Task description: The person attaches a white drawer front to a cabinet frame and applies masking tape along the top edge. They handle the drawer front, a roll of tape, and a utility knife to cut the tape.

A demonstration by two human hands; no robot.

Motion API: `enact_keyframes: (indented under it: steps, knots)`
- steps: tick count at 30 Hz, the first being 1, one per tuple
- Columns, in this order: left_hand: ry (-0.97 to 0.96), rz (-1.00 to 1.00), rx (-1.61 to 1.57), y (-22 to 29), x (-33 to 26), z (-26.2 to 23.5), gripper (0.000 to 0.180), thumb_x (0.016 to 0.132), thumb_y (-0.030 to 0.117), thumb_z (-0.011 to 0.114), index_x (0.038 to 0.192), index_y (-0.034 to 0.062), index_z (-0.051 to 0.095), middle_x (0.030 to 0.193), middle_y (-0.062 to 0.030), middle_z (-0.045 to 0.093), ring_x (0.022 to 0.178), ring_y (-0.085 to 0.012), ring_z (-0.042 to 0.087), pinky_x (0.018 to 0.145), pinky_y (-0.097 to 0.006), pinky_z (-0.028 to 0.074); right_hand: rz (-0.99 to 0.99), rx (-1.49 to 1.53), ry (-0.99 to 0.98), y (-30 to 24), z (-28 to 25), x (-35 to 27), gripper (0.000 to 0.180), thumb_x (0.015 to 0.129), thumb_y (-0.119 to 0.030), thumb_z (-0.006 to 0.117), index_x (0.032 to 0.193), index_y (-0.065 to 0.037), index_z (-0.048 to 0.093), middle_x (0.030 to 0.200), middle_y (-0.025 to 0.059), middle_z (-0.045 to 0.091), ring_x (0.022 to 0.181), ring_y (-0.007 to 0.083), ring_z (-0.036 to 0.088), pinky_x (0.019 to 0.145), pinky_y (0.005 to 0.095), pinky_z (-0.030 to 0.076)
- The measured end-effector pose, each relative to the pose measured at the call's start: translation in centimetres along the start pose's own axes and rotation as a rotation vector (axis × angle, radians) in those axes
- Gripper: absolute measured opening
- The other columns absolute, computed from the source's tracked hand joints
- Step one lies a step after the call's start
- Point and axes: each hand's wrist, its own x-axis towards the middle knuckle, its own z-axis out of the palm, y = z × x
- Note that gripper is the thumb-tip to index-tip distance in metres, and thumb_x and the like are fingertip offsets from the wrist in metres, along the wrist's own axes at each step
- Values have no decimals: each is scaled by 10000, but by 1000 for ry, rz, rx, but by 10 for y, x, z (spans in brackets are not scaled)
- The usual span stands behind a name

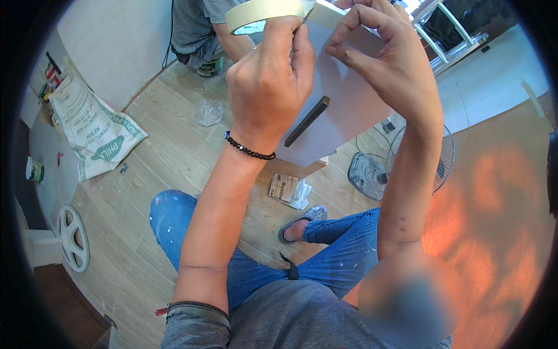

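Observation:
My left hand [270,81], with a black bead bracelet on its wrist, grips a roll of pale yellow masking tape [264,10] at the top of the view. From the roll, a tape strip [326,15] runs along the top edge of a lavender-grey cabinet panel [357,99]. A dark bar handle [307,122] is fixed to this panel, below my hands. My right hand [395,64] is over the panel's upper right, its thumb and index fingertip brought together in a pinch. Whatever lies between them, if anything, is too small to make out.
Folded newspaper [285,189] lies beneath the panel. A fan [369,174] stands to the right. Another person in grey [195,29] is close by at upper left. A white sack [96,128] leans at the left, and crumpled clear plastic [207,112] sits on the wood-look floor.

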Motion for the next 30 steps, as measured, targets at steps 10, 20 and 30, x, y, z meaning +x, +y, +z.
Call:
enact_keyframes:
  steps: [10, 20, 30]
  knots:
    - [5, 47, 34, -2, 1, 0, 140, 933, 67, 738, 1058, 63, 674, 871, -104, 768, 756, -255, 771, 643, -313, 584, 195, -123, 329, -13, 32, 7, 218, 848, -177, 809, 993, -17, 780, 890, 110, 735, 803, 200, 646, 726, 322, 508]
    - [7, 53, 42, -1, 2, 0, 135, 931, 68, 741, 1044, 71, 666, 842, -83, 755, 730, -281, 756, 621, -331, 570, 485, 66, 224, -28, 21, 22, 217, 877, -198, 807, 925, 11, 780, 750, 68, 691, 569, 88, 598, 538, 258, 443]
    - [32, 82, 54, -2, 2, 3, 133, 938, 69, 728, 1036, 74, 639, 804, -86, 739, 709, -272, 743, 589, -337, 551, 422, 98, 260, -15, 25, 17, 217, 871, -202, 805, 922, 8, 784, 758, 65, 686, 592, 99, 602, 557, 259, 449]
